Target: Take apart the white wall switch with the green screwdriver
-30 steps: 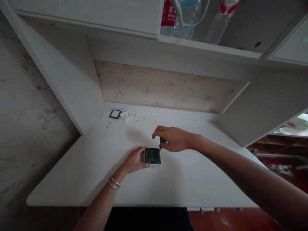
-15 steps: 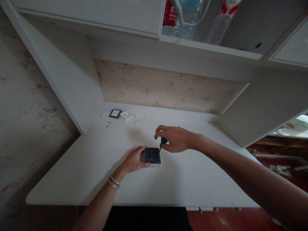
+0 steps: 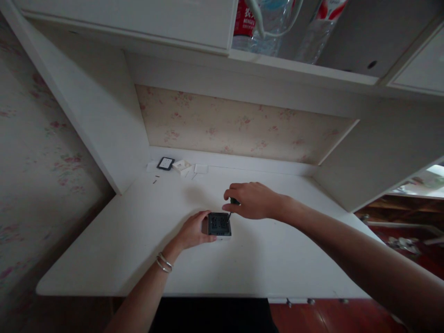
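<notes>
On the white desk, a square wall socket with a dark face sits on a white box-like base. My left hand grips its left side, thumb at the near edge and fingers at the far edge. A screwdriver with a green handle is in my right hand, its fingers curled round the handle. The thin shaft slants down to the right side of the socket's face. My fingers cover most of the handle, and the tip is too small to make out clearly.
At the back left of the desk lie a dark square frame, an open white box, a flat clear piece and small dark strips. Plastic bottles stand on the shelf overhead. Side panels bound the desk.
The fingers of my right hand have closed further round the screwdriver handle, and less green shows. My left hand and the socket have stayed in place.
</notes>
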`<state>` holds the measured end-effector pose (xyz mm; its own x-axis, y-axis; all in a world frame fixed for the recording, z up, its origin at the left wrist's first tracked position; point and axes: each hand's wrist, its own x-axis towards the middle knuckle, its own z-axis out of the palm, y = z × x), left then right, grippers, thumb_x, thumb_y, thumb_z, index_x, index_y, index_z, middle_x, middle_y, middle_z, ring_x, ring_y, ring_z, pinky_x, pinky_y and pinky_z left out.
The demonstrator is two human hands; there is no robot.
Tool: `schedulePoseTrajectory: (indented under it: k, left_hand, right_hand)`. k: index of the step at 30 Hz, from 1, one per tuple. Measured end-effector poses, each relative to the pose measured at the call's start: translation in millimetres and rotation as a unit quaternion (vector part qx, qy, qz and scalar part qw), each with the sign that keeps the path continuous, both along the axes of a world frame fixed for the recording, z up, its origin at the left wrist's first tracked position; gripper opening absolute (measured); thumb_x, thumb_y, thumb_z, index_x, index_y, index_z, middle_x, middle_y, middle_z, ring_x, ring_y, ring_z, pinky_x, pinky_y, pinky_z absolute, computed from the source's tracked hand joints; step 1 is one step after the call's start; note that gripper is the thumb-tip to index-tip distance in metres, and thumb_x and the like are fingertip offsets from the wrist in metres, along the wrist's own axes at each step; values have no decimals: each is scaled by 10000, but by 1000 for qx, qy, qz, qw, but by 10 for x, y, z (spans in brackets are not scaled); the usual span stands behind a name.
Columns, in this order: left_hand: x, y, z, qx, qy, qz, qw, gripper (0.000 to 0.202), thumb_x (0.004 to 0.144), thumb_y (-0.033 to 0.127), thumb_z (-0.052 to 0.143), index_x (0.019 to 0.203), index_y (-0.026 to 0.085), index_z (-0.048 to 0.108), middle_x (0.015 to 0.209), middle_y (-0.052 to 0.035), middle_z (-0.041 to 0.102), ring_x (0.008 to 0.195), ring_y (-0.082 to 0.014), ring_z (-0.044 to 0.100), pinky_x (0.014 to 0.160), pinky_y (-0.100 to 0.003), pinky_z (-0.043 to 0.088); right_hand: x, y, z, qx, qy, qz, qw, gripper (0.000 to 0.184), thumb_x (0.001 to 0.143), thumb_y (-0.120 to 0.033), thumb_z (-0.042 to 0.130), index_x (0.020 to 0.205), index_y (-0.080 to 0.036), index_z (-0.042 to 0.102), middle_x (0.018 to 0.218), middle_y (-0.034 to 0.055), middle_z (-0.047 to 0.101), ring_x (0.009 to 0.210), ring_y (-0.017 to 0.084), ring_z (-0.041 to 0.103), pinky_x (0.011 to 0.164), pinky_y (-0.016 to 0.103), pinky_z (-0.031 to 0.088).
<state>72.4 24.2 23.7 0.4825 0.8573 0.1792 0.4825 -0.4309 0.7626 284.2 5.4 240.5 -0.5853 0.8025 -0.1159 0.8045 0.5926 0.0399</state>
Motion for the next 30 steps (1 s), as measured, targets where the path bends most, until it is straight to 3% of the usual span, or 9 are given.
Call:
schedulePoseTrajectory:
  k: [2,5,7,10,15,18,21,25,30]
  left_hand:
    - [3,-3,2,-2,5,6,1000,858,569,402,869,1324,218,504,1328,-125,585,1194,-324,561,1033,-459,423]
    - [-1,2,-14,-4,9,10,1000,929,561,400,873,1372,205,466,1359,-140,564,1215,-336,545,1043,-469,412]
    - [-5,6,-21,2,7,4,1000,906,572,408,866,1367,215,476,1380,-138,549,1240,-348,526,1054,-482,399]
    - [-6,8,-16,11,-4,-6,1000,836,583,402,860,1324,229,514,1360,-124,563,1232,-348,531,1049,-483,403]
    - [-1,-4,10,17,-26,0,1000,791,556,341,873,1269,246,545,1280,-100,607,1144,-333,576,993,-472,438]
    - [1,0,4,6,-22,-3,1000,783,550,340,876,1249,230,542,1238,-97,614,1102,-318,591,961,-450,457]
    - [3,16,-32,15,-33,-5,999,803,528,366,887,1232,207,535,1238,-101,578,1130,-307,561,982,-433,445]
    - [6,28,-82,21,-46,2,999,785,511,358,896,1192,185,547,1234,-106,524,1163,-291,517,1028,-420,414]
    - [10,13,-71,10,-47,6,999,777,492,309,906,1172,200,546,1213,-92,507,1156,-284,508,1033,-434,411]
  right_hand:
    - [-1,10,-9,-1,5,7,1000,258,970,-313,437,1083,-224,652,1097,84,653,923,238,658,729,321,457]
    - [8,11,-8,-22,21,31,999,348,856,-178,535,1192,-230,605,1223,83,611,957,225,648,730,299,456]
    - [7,7,-9,-20,20,17,999,390,824,-212,584,1214,-237,593,1226,82,607,946,231,647,715,298,456]
    - [-7,8,-26,1,18,-13,1000,259,908,-338,533,1116,-228,643,1108,82,644,890,236,651,707,315,451]
    - [0,8,-16,-20,44,28,998,290,829,-154,542,1090,-221,649,1131,66,637,894,202,637,724,295,435]
    - [66,-12,30,-14,76,23,997,241,788,-132,555,988,-206,668,1056,51,654,879,192,625,724,283,433]
    - [213,-37,15,9,174,3,985,189,805,-139,557,953,-189,663,988,45,663,865,172,617,754,271,439]
    - [513,-70,-274,36,312,-95,945,161,854,-230,555,974,-193,655,981,43,666,816,158,618,690,259,459]
    - [840,-184,-1032,81,369,-221,899,210,870,-340,555,981,-199,664,987,69,681,866,212,640,773,348,503]
